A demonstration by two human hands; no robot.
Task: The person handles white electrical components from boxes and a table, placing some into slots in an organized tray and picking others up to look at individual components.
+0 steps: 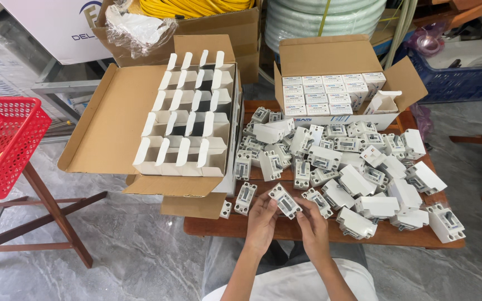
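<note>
Two hands on one white breaker (285,200), held just above near edge of worktop (213,227). We grip it with left hand (261,218) at its left end, right hand (312,223) at its right, fingers pinched. Step, as we judge: checking single unit from pile. Forearms angle in from below, wrists close. Beyond right hand: loose breaker pile (341,161). Beyond left hand: carton of empty small boxes (188,117). Further back: carton of packed boxes (330,92).
</note>
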